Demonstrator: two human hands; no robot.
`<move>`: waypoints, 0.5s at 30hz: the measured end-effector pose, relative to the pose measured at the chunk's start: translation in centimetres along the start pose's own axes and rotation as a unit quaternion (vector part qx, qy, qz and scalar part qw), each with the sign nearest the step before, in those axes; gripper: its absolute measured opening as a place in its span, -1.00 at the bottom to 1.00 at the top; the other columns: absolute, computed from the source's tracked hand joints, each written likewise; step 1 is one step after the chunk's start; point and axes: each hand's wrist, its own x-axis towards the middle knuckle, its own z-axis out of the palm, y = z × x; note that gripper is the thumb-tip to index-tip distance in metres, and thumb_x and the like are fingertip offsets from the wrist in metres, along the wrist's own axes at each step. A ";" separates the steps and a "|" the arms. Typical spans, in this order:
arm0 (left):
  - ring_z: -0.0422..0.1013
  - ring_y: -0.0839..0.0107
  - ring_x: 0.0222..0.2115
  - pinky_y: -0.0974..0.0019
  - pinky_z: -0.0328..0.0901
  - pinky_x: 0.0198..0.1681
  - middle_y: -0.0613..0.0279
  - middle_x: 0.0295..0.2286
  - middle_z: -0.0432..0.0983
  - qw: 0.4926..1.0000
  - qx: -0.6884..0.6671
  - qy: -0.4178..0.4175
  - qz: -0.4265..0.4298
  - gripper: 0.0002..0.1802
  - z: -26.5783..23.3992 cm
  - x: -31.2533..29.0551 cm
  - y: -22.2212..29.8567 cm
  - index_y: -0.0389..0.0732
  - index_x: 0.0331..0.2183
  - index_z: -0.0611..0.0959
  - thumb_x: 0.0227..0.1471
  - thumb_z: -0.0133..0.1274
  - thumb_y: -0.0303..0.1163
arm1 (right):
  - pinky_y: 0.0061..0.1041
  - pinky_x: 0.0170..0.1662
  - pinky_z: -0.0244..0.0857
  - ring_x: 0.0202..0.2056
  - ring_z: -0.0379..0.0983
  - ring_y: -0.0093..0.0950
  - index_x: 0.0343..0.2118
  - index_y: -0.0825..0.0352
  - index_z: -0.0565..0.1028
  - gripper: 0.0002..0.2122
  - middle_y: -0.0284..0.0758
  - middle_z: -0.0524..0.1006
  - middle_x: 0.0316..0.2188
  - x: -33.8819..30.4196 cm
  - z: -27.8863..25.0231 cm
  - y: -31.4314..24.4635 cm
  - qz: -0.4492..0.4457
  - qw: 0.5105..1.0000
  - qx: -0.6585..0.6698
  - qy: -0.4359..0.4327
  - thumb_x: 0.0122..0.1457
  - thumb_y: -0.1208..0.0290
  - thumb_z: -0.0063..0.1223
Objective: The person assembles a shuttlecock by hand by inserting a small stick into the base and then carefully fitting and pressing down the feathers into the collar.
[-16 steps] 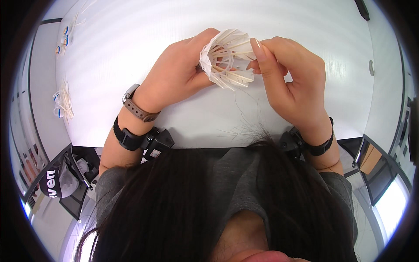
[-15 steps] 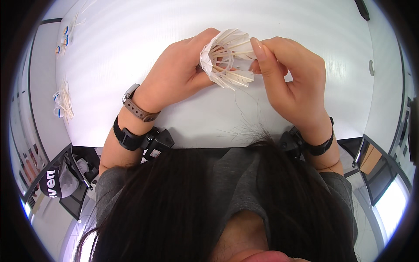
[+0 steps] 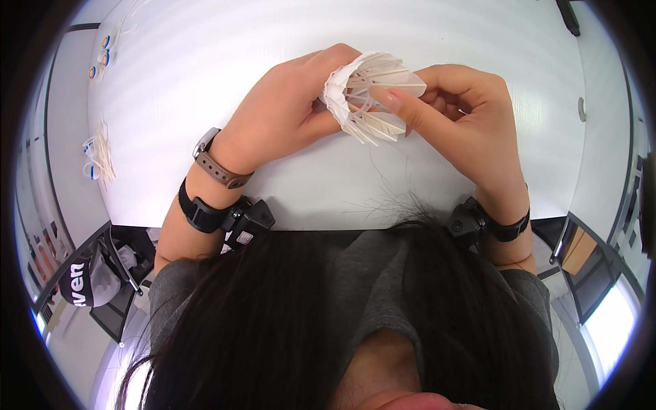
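Note:
A white feather shuttlecock [image 3: 336, 90] is held above the table, its open skirt turned to the right and toward me. My left hand [image 3: 273, 109] is closed around it from the left, hiding its base. A ring of thread shows inside among the pale quills. My right hand [image 3: 475, 123] grips the skirt's right side, the thumb reaching into its opening and the fingers bent behind the feathers. Between the upper and lower feathers on that side, the thumb covers part of the skirt.
The white table [image 3: 328, 198] spreads around my hands. At its left lie a bundle of pale thin sticks [image 3: 104, 154] and small blue-and-white round pieces [image 3: 91, 171]. Farther up are several small orange-and-blue round pieces [image 3: 105, 57]. A black object [image 3: 568, 17] sits at the far right.
My right thumb has moved left and down from the upper feather's tip into the skirt's opening. The shuttlecock and my left hand have shifted slightly right.

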 end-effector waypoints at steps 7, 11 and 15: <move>0.46 0.13 -0.40 0.23 0.35 -0.32 0.14 -0.36 0.53 1.000 0.028 -0.001 0.009 -0.59 0.1 0.1 0.1 -0.16 -0.15 0.51 -0.04 0.21 -0.25 | -0.73 -0.65 -0.13 -0.70 0.03 -0.83 -0.52 0.42 0.57 -0.87 -0.55 0.32 -0.77 -0.1 0.8 0.3 0.002 0.998 0.045 0.046 0.06 0.46 0.23; 0.44 0.12 -0.43 0.20 0.33 -0.35 0.15 -0.38 0.52 0.999 0.030 -0.013 -0.003 -0.61 0.2 0.2 0.2 -0.16 -0.16 0.51 -0.03 0.21 -0.25 | -0.67 -0.64 -0.12 -0.70 0.01 -0.80 -0.54 0.42 0.52 -0.88 -0.49 0.33 -0.75 -0.2 0.7 0.7 -0.006 0.998 0.039 0.038 0.06 0.51 0.18; 0.43 0.12 -0.42 0.19 0.31 -0.35 0.16 -0.38 0.51 1.000 0.025 -0.005 0.014 -0.62 0.1 0.0 -0.1 -0.16 -0.16 0.50 -0.03 0.20 -0.27 | -0.68 -0.61 0.01 -0.68 0.13 -0.74 -0.55 0.44 0.50 -0.87 -0.42 0.36 -0.72 0.1 1.3 0.5 0.003 0.994 0.104 0.024 0.06 0.51 0.16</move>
